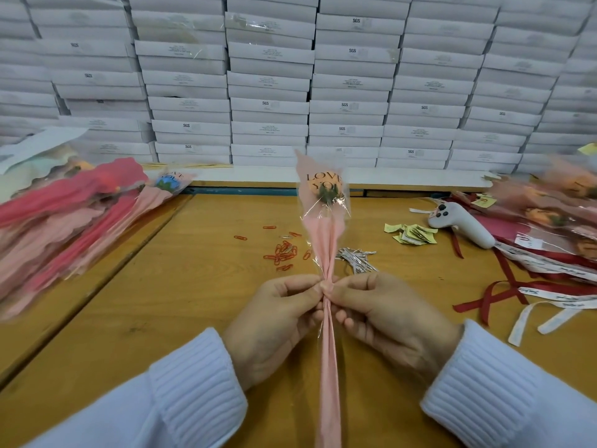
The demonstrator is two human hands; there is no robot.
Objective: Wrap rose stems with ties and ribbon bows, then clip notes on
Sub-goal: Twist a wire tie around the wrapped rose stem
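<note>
A single rose in a pink and clear sleeve (325,227) printed "LOVE YOU" lies lengthwise in front of me, bloom pointing away. My left hand (274,321) and my right hand (384,315) both pinch the gathered sleeve at its narrow neck, one from each side. Whether a tie is between my fingertips I cannot tell. A bundle of silver twist ties (357,258) lies just past my right hand. Orange paper clips (284,252) are scattered past my left hand. Small yellow notes (412,233) sit further right. Red and white ribbons (529,286) trail at the right.
A pile of sleeved roses (64,221) covers the left of the wooden table (181,302). More roses (562,202) lie at the far right, beside a white handheld controller (460,223). Stacked white boxes (307,85) form a wall behind.
</note>
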